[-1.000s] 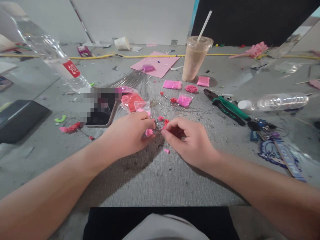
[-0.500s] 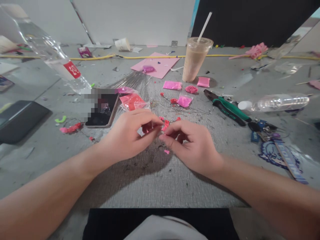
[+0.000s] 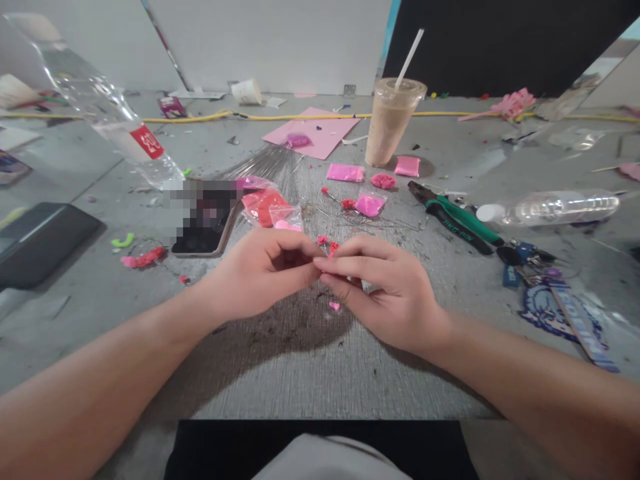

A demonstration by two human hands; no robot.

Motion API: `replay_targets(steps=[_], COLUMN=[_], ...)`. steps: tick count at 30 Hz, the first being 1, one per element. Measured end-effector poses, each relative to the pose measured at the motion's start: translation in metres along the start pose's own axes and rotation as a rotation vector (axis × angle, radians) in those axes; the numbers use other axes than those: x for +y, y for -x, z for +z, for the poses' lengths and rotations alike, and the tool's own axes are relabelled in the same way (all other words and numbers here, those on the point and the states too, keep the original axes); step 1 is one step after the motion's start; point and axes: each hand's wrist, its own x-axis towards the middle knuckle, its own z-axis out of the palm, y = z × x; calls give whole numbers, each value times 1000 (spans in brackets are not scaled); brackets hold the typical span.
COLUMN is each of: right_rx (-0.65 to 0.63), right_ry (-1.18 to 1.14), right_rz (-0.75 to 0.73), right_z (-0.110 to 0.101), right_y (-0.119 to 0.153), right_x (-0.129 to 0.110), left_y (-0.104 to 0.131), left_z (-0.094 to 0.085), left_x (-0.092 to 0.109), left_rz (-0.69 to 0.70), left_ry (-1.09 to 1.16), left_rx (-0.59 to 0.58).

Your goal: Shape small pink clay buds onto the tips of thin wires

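My left hand and my right hand meet at their fingertips above the grey table. Thumb and fingers of each are pinched together, and whatever lies between them is too small and covered to make out. Just beyond the fingertips show red-pink bits of modelling clay, some seemingly on thin wire. A small pink scrap lies on the table below the fingers. Behind my left hand are clear bags of red clay and pink clay. Farther off sits a pink clay packet beside a red lump on wire.
A phone and a tilted-looking water bottle stand left. To the right lie green-handled pliers, a bottle on its side and keys with charms. An iced drink cup and a fan of wires are farther back.
My right fingers have straightened and moved left onto the left fingertips, closing the small gap between the hands. My left hand has lowered slightly, uncovering more of the pink bag behind it.
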Motion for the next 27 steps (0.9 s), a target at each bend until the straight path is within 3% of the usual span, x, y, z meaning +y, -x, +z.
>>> replay_targets(steps=[7,12,16,20,27], right_rx=[-12,-73,-188,-192,-240], right_ry=[-52,-111,-231,-459,-855], right_rz=[25,75,266,535,862], right_z=[-2,-7,-12,-10,-8], right_y=[-3,-10,-15,-13,-13], right_x=[-2,-1,1,3,5], left_y=[1,1,3,4,5], left_z=[1,0,-3,-5,-2], left_x=[-2,0,1,1,-1], left_rz=[-53,15,207,355,478], left_ry=[121,24,-217,-344,-344], left_rx=[-2,18,31,55,147])
